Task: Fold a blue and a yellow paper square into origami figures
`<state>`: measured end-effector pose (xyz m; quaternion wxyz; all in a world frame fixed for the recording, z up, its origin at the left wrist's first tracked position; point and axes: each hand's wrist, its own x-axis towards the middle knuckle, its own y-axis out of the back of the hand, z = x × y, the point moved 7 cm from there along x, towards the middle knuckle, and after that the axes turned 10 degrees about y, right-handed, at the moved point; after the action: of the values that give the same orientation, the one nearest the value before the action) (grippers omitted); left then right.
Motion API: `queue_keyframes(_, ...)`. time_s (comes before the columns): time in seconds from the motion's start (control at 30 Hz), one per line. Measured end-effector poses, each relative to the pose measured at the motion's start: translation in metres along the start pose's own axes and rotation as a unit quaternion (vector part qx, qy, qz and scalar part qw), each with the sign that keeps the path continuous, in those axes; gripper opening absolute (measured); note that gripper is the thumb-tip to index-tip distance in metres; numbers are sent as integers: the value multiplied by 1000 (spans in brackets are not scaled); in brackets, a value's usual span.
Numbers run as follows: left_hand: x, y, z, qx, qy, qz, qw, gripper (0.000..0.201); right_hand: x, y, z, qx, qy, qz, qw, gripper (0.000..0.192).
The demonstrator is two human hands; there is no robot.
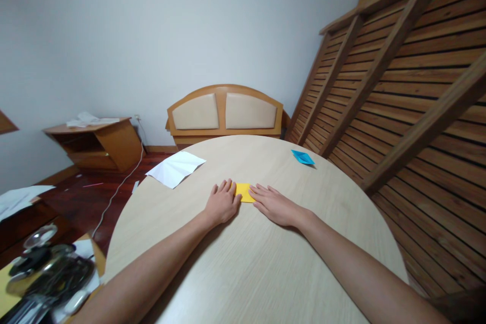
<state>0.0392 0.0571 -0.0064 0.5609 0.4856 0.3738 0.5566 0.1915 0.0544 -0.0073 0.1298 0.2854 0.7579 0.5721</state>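
Mid-table, both hands flat, yellow paper (245, 192) between

We see a small yellow paper (244, 192), folded flat, lying on the round table (266, 263). It sits near the table's middle. Its two side edges are covered, only its centre showing.

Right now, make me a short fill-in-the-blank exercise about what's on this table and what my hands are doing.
1. Both hands press flat on a folded paper whose colour is ____.
2. The folded piece lying far to the right is ____.
3. The white sheet hangs over the table's ____ edge.
4. The left hand and right hand lie palms ____.

Missing words: yellow; blue; left; down
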Motion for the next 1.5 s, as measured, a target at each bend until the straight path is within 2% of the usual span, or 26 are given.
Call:
queue_keyframes(0.13,-1,8,-4,18,31,48,998,51,0,4,6,-6,-3,2,1000,50)
queue_keyframes(0.23,-4,11,10,9,-41,45,998,53,1,5,6,-12,-2,-4,1000,49)
queue_keyframes(0.33,-7,7,23,-21,-135,6,991,49,1,5,5,-14,13,-5,1000,51)
queue_keyframes(0.43,-7,0,26,-48,-171,-32,984,47,1,4,7,-13,12,1,1000,52)
queue_keyframes(0.57,-5,-4,21,-51,-153,-38,986,48,1,9,7,-38,-13,28,999,50)
queue_keyframes(0.67,-5,-5,21,-52,-142,-46,987,50,5,10,-4,-57,-22,47,997,51)
queue_keyframes(0.77,-6,-4,25,-70,-154,-56,984,52,10,6,-15,-19,-40,62,997,61)
queue_keyframes(0.9,-6,-4,26,-85,-167,-68,980,52,14,-5,-20,34,-55,19,998,75)
queue_keyframes(1.03,-1,-5,16,-51,-115,-45,991,51,10,-5,-16,34,-65,-7,997,78)
queue_keyframes(1.23,2,0,0,24,-7,24,999,49,9,2,-17,25,-67,11,997,74)
queue_keyframes(1.3,1,4,3,16,-20,52,998,48,10,2,-16,26,-71,15,997,74)
queue_keyframes(1.37,-1,6,13,-21,-80,51,995,48,12,1,-14,22,-70,21,997,75)
queue_keyframes(1.43,-2,1,23,-67,-140,11,988,49,13,0,-13,12,-62,28,998,75)
queue_keyframes(1.5,-2,-5,27,-93,-153,-35,983,52,13,-1,-13,4,-52,32,998,74)
